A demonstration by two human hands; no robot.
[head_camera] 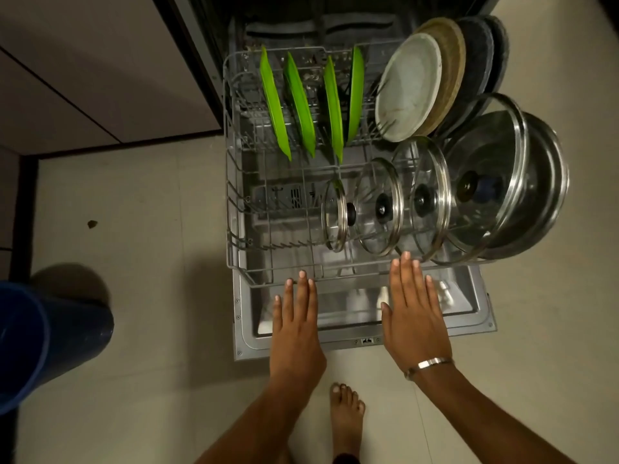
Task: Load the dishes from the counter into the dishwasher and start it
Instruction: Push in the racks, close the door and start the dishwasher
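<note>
The dishwasher's lower rack [234,209] is pulled out over the open door [469,316]. Several green plates [301,105] stand on edge in its back left rows. A white plate [408,88], a tan plate and dark plates lean at the back right. Several glass lids [378,209] with steel rims stand in the front right row, the largest [485,182] against a steel pan. My left hand [296,316] and my right hand [413,313] lie flat, fingers apart, with fingertips at the rack's front rail. Neither holds anything.
A dark blue bucket [50,343] stands on the tiled floor at the left. Cabinet fronts [83,78] run along the upper left. A bare foot [346,420] rests on the floor just in front of the door. A small dark scrap [92,224] lies on the tiles.
</note>
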